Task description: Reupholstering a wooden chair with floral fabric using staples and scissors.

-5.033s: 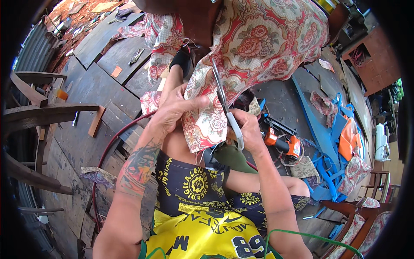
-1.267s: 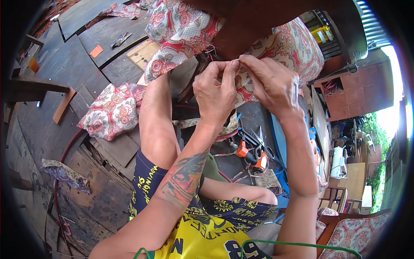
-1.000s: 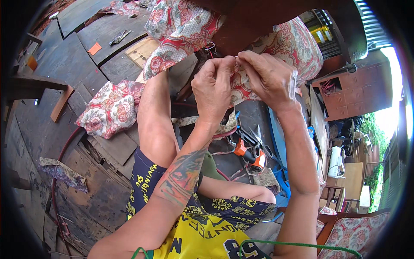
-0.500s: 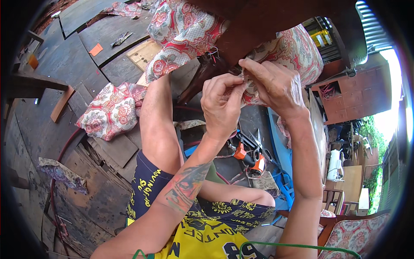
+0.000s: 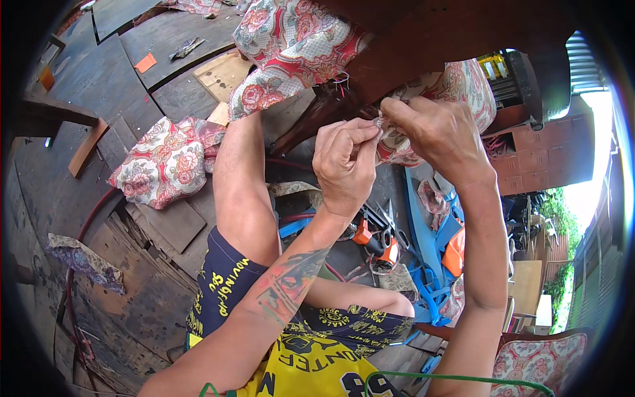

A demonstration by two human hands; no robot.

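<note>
Both my hands are raised close together in front of a dark wooden furniture frame (image 5: 403, 49). My left hand (image 5: 344, 162) is closed in a pinch, its fingertips at a small pale frayed bit; what exactly they grip is too small to tell. My right hand (image 5: 436, 135) has its thumb and curled fingers closed on the edge of a red-and-cream floral fabric (image 5: 400, 149), which hangs from the frame behind it. Another floral fabric piece (image 5: 281, 56) drapes over the frame to the left, with loose threads at its edge. My knee is just below that piece.
Beneath my forearms lie scissors (image 5: 382, 221), an orange-and-black tool (image 5: 376, 243) and blue straps (image 5: 430, 284). A floral cushion piece (image 5: 165, 165) rests on the plank floor at left, beside a red hose (image 5: 89, 221). A wooden cabinet (image 5: 546, 155) stands at right.
Both hands have shifted slightly right and down in view, and the right hand has turned over the fabric edge. The view has moved a little, showing more of an orange item among the blue straps.
</note>
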